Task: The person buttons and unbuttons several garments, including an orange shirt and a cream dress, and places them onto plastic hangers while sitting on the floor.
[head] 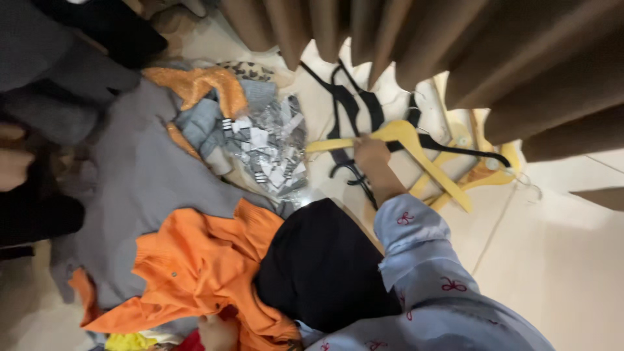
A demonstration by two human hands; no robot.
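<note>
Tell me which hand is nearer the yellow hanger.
Right. The right hand grips the yellow hanger at its middle; the left hand is far off at the bottom edge, on the orange garment.

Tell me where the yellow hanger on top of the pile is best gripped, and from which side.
Probably at the apex of the yellow hanger, from the near side, as the right hand does: its arms meet there, and it lies flat above black hangers.
</note>
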